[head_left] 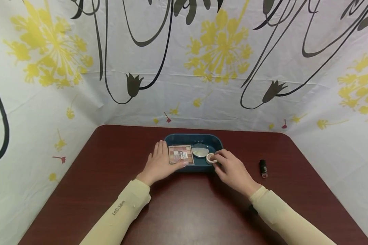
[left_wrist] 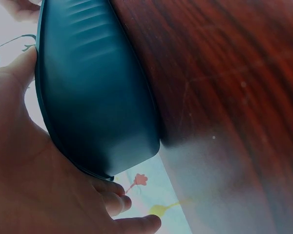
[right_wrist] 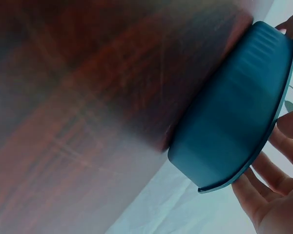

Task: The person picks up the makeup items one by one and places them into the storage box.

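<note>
A dark teal tray [head_left: 178, 137] stands toward the table's far edge. My left hand [head_left: 160, 161] lies along its left end with straight fingers, the thumb on the front rim beside an eyeshadow palette [head_left: 181, 154]. In the left wrist view, that hand [left_wrist: 53, 165] touches the tray's rim at its corner. My right hand [head_left: 233, 170] pinches a small round white-rimmed pot [head_left: 210, 158] at the tray's front right. In the right wrist view, the right hand's fingers [right_wrist: 268, 170] show over the rim, and the tray's wall hides the pot. A shiny rounded, pale item [head_left: 200, 150] lies between palette and pot.
A small black tube or bottle [head_left: 263, 168] lies on the reddish-brown table [head_left: 184, 211], right of the tray. White cloth with yellow and grey plant prints [head_left: 159, 112] hangs behind and at both sides of the table.
</note>
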Tool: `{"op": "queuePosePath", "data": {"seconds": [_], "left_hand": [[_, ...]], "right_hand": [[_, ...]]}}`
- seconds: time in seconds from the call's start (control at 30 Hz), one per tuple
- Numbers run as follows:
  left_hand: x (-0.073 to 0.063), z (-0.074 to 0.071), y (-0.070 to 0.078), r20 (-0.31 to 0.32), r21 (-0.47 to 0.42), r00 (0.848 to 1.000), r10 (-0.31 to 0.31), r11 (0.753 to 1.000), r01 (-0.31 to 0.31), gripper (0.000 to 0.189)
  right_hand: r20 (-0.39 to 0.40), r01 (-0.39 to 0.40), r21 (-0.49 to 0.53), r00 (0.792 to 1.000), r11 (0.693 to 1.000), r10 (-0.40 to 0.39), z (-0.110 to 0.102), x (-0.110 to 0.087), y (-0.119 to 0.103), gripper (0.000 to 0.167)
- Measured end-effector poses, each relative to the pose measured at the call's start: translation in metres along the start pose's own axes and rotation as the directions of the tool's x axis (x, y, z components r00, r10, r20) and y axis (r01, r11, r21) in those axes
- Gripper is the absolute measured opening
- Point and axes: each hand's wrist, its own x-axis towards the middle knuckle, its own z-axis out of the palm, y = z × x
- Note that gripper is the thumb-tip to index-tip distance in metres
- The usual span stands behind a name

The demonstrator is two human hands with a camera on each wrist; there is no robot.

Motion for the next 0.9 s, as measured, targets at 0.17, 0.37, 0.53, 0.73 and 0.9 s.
{"op": "queuePosePath", "data": {"seconds": [0.17,0.37,0.53,0.73,0.9], "left_hand": [[0.001,0.001,-0.001,0.003,0.004,1.0,-0.007,1.0,0.007,0.131],[0.002,0.002,-0.002,0.015,0.01,1.0,-0.007,1.0,0.007,0.132],[0.001,0.0,0.0,0.004,-0.002,1.0,-0.004,1.0,0.004,0.131],[0.001,-0.001,0.001,0.005,0.007,1.0,0.0,1.0,0.0,0.132],[0.001,0.001,0.0,0.013,0.001,1.0,-0.008,1.0,0.008,0.132]], "right_hand": [[-0.008,-0.003,-0.003,1.0,1.0,0.003,-0.004,-0.009,0.001,0.028],[-0.018,-0.041,-0.021,0.999,0.999,0.041,-0.011,-0.025,0.005,0.037],[-0.027,-0.07,-0.051,0.997,0.996,0.069,-0.02,-0.036,0.011,0.036],[-0.027,-0.119,-0.089,0.993,0.989,0.117,-0.03,-0.048,0.021,0.036],[-0.025,-0.162,-0.105,0.987,0.981,0.16,-0.036,-0.057,0.029,0.035]]}}
